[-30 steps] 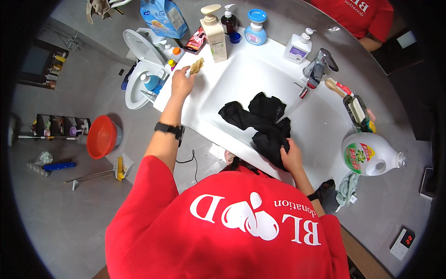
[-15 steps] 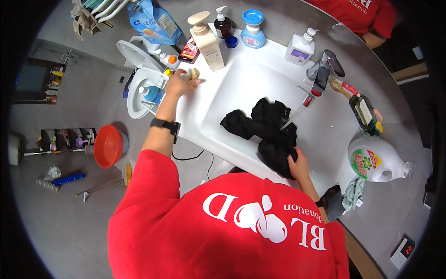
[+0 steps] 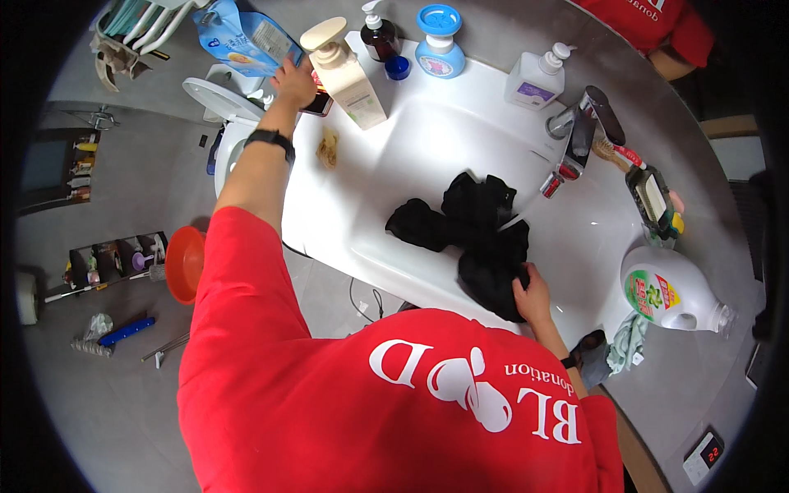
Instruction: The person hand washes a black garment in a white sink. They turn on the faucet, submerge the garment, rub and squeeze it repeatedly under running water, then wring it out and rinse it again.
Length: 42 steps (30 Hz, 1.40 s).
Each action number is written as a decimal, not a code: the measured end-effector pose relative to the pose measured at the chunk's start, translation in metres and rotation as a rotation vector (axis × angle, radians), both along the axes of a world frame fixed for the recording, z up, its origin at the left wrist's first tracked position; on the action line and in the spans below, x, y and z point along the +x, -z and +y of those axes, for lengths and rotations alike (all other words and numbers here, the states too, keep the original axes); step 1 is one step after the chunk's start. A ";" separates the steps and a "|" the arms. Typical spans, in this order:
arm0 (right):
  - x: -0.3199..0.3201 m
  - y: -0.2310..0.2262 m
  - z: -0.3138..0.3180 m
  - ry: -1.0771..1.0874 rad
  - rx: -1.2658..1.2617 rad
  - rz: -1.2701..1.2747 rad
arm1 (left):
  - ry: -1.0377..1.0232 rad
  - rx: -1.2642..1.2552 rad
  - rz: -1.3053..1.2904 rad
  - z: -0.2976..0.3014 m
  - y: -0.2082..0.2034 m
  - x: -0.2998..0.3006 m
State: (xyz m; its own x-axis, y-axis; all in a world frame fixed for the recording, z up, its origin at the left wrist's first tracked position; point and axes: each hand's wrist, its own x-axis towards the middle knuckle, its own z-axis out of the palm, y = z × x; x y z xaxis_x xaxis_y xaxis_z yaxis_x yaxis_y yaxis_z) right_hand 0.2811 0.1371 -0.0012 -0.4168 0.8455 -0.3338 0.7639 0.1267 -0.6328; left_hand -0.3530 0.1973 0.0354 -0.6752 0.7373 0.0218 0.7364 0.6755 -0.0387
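In the white sink [image 3: 411, 156] lies a bunched black cloth garment [image 3: 493, 263], looking wet. My right hand [image 3: 534, 297] grips its near right edge, fingers wrapped into the fabric. My left hand [image 3: 293, 85] reaches to the back left, fingers stretched out at the lower edge of a blue pouch [image 3: 246, 39]; whether they touch it I cannot tell. Just beside that hand stands a beige pump bottle [image 3: 353, 86], with a red and dark flat thing [image 3: 319, 100] partly hidden behind it. A crumpled yellowish piece [image 3: 327, 148] rests on the sink's left ledge.
A faucet [image 3: 575, 135] at the right sends a thin stream toward the garment. Along the back stand a dark pump bottle [image 3: 380, 34], a blue bottle [image 3: 440, 51] and a white pump bottle [image 3: 536, 78]. A large detergent jug [image 3: 670, 287] lies at right; an orange basin [image 3: 185, 264] is at left.
My left hand has moved from beside the yellowish piece up and away to the blue pouch. The yellowish piece now lies uncovered on the ledge. My right hand stays on the garment.
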 end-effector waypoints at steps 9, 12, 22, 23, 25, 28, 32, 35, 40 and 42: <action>0.001 0.003 0.003 0.004 -0.040 0.013 | 0.011 0.401 -0.053 -0.032 -0.002 -0.014; 0.001 0.005 0.003 0.002 -0.016 -0.001 | -0.007 0.490 -0.158 -0.073 -0.010 0.006; -0.006 -0.059 0.044 0.017 0.067 0.291 | 0.122 0.486 -0.939 -0.164 -0.003 0.237; -0.009 -0.073 0.047 0.031 0.089 0.281 | 0.141 0.497 -1.026 -0.162 0.000 0.264; -0.014 -0.103 0.050 0.010 0.096 0.449 | 0.201 0.353 -0.922 -0.153 0.004 0.314; -0.019 -0.148 0.051 0.130 0.120 0.534 | 0.274 0.213 -0.891 -0.132 0.004 0.370; -0.015 -0.190 0.048 0.350 0.115 0.880 | 0.408 0.314 -1.269 -0.113 0.006 0.417; -0.001 -0.198 0.049 0.300 0.023 1.152 | 0.677 0.152 -1.268 -0.116 0.007 0.428; 0.002 -0.152 0.025 0.136 0.133 0.477 | 0.226 0.236 -1.506 -0.118 -0.003 0.414; -0.013 -0.120 -0.003 -0.029 0.002 0.334 | -0.083 0.224 -1.842 -0.115 -0.007 0.410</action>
